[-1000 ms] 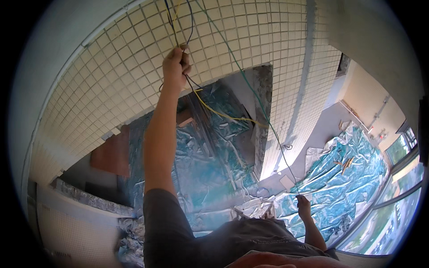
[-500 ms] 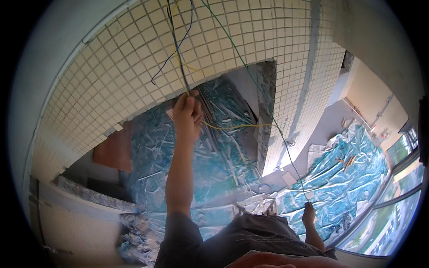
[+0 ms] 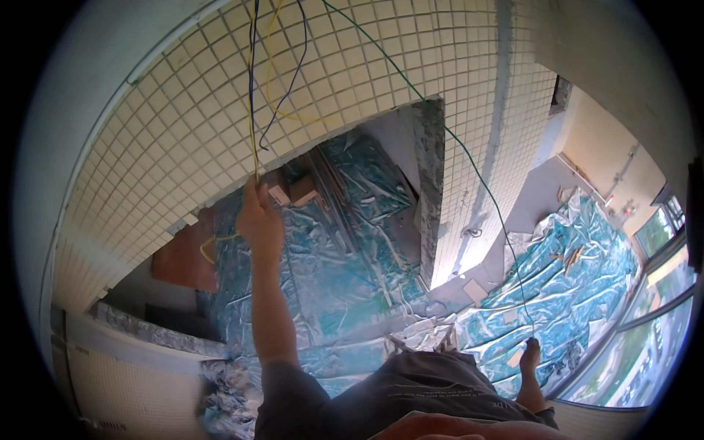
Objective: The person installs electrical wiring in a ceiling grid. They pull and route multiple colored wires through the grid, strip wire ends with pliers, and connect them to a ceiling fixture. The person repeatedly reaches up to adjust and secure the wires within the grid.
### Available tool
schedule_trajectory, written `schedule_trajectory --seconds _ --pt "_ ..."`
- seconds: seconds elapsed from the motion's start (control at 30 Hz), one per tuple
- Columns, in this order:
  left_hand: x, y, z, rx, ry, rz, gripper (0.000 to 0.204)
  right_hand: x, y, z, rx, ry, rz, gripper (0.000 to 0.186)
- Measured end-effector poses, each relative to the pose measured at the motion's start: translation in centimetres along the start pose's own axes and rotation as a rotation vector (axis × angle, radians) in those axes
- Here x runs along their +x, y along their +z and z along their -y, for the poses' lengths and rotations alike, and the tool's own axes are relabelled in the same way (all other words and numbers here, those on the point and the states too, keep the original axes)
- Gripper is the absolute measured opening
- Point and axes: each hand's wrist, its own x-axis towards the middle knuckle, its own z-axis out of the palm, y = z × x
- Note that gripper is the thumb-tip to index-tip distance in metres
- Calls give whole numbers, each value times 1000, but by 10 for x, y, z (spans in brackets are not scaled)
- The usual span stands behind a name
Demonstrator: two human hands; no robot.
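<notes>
My left hand point(image 3: 261, 218) is closed around a yellow wire point(image 3: 251, 136) and a dark blue wire point(image 3: 254, 66), which hang together down the tiled wall. A yellow end loop point(image 3: 208, 249) sticks out to the left below that hand. Beside them a loose blue wire point(image 3: 295, 77) dangles with its end free. Low on the right, my right hand point(image 3: 529, 357) grips a green wire point(image 3: 469, 158). This wire runs from the top of the view down across the wall to my fingers. The fingertips of my right hand are too small to make out.
The cream-tiled wall point(image 3: 198, 95) has a rough-edged opening point(image 3: 433, 147). Crumpled blue plastic sheeting point(image 3: 323, 286) covers the floor, with boxes point(image 3: 301, 191) and long strips on it beyond the opening. A reddish-brown board point(image 3: 183, 257) stands at left; windows point(image 3: 631, 367) line the right.
My left hand has moved left and down with the yellow and blue wires. The yellow end swung from its right to its left. My right hand shifted right with the green wire.
</notes>
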Motion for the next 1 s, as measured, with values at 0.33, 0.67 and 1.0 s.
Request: schedule_trajectory --seconds 0.33,0.67,1.0 --pt "-3 23 9 -376 -178 216 33 -24 -27 9 -299 92 -32 30" --pt "-4 41 6 -243 -33 137 33 -44 -5 -17 -315 148 -15 30" --pt "-1 55 17 -227 -149 196 34 -153 -19 -227 -675 95 505 37"
